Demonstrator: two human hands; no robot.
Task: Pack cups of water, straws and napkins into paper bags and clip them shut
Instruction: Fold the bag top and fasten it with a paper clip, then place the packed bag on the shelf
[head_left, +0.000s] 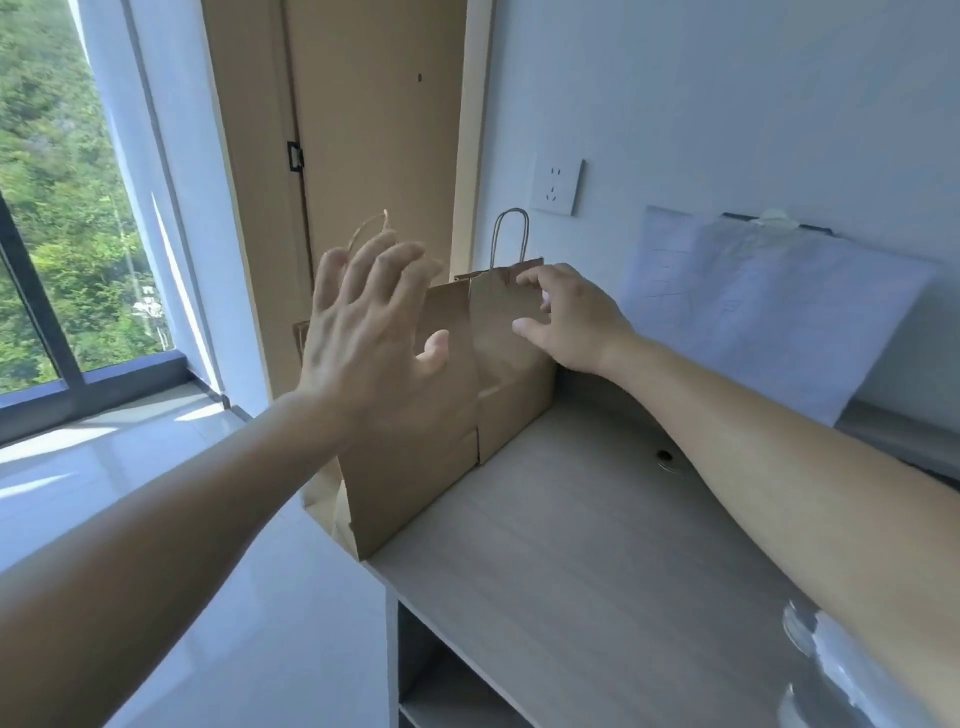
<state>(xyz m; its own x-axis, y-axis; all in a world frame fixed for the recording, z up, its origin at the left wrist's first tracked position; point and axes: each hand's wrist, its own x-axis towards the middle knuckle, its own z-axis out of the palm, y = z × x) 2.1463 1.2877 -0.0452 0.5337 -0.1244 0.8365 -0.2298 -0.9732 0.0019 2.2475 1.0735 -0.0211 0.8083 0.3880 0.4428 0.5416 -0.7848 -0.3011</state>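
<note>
Where the desk (571, 545) ends at its far left corner, two brown paper bags stand upright side by side, touching, long axes vertical and mouths up. The farther bag (514, 405) raises its loop handle (511, 234) straight up. The nearer bag (415, 467) has its top hidden behind the left hand (363, 332), and its handle is only a blur. That hand is spread wide before the bag, holding nothing. The right hand (576, 322) curls its fingers at the farther bag's top edge; whether they pinch it is unclear.
</note>
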